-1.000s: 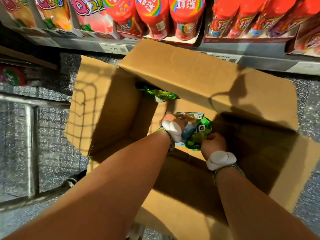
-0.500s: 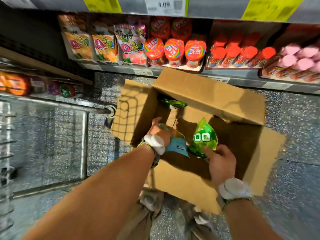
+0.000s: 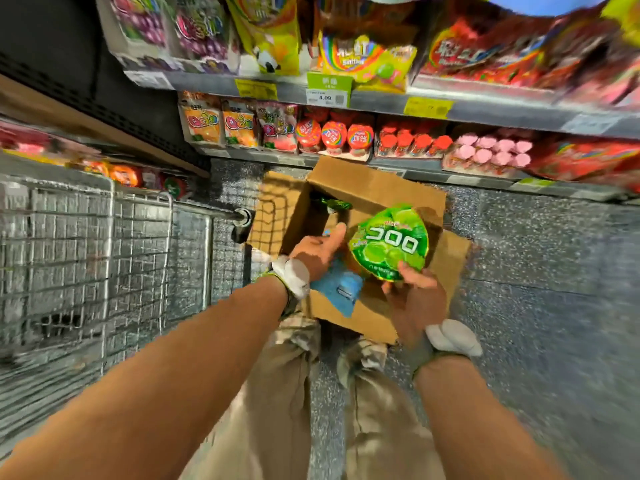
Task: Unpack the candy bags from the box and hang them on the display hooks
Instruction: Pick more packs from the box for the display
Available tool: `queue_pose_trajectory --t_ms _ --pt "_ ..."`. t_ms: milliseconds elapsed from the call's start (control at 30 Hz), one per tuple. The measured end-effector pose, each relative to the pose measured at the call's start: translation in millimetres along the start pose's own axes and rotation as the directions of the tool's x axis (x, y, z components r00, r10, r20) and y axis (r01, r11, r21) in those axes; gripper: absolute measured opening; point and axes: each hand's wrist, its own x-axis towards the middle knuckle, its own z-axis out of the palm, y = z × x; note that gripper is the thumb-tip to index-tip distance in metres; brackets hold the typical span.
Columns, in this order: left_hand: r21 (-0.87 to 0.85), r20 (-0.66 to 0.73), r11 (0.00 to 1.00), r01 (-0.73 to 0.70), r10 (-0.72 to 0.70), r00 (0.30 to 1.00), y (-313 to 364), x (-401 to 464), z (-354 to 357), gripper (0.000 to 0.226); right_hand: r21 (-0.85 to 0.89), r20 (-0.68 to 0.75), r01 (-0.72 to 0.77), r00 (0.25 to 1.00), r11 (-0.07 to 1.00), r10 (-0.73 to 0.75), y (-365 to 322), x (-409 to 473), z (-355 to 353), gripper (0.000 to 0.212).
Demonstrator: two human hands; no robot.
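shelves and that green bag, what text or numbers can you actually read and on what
"コロロ": large white characters on the green candy bag that the right hand holds.
"4.09": price tag on the upper shelf edge.
"Skittles": seemingly, on the rainbow bag above that tag; blurred.
Orange bags on the lower shelf: a "Q" shows, the rest is unclear.
Yellow tags, red tubs, blue bag under the left hand: too blurred.

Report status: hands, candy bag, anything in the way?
Right hand grips green candy bag by its lower edge, above the open box. Left hand holds a blue packet. More green bags remain in the box. Display hooks not clearly visible.
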Motion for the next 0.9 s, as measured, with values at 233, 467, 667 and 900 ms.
queue_pose_trajectory --t_ms 233,467,667,900 --pt "-0.247 0.032 0.950 -0.189 0.203 0.979 38.3 -88.9 -33.6 0.025 -0.047 0.081 -0.067 0.994 0.997 0.070 -31.1 -78.1 18.3 0.029" --pt "-0.194 -0.059 0.934 -0.298 0.293 0.954 72.4 -157.9 -65.8 0.045 -0.415 0.212 0.215 0.968 0.884 -0.135 -81.8 -171.8 34.0 0.064" --pt "-0.156 -0.070 0.902 -0.402 0.396 0.915 107.1 -205.5 -107.1 0.028 -0.497 0.378 0.401 0.898 0.770 -0.224 -130.0 -238.2 58.8 0.005" --pt "-0.171 -0.146 0.836 -0.522 0.502 0.852 150.0 -242.2 -138.6 0.039 -0.415 0.405 0.573 0.812 0.707 -0.421 -175.6 -293.3 93.2 0.005"
